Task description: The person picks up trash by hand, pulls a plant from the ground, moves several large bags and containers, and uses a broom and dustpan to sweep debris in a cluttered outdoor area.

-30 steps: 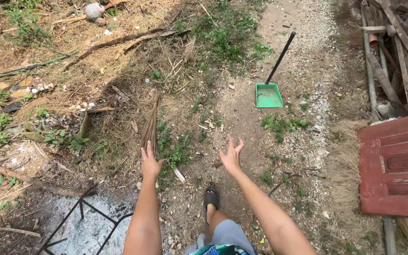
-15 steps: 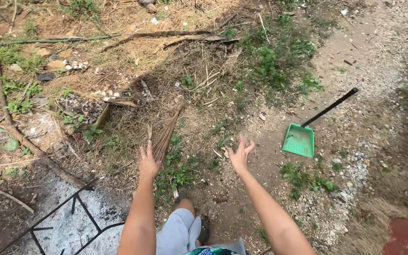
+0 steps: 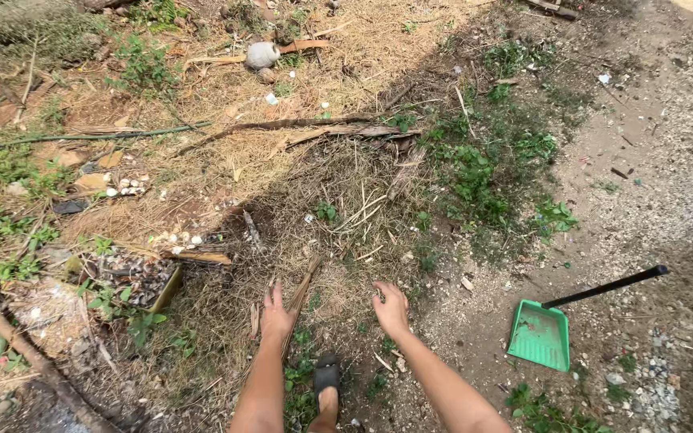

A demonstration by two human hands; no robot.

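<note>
Stick broom lies on dry grass between both hands, bristle bundle running up and right from left hand. Left hand just beside broom, possibly touching its lower part, fingers spread, holding nothing. Right hand near broom on its right, apart from it, fingers loosely curled downward, empty. Sandalled foot below, between forearms. Green dustpan with black handle rests on gravel well to right. Long fallen branch farther up, across dry grass.
</note>
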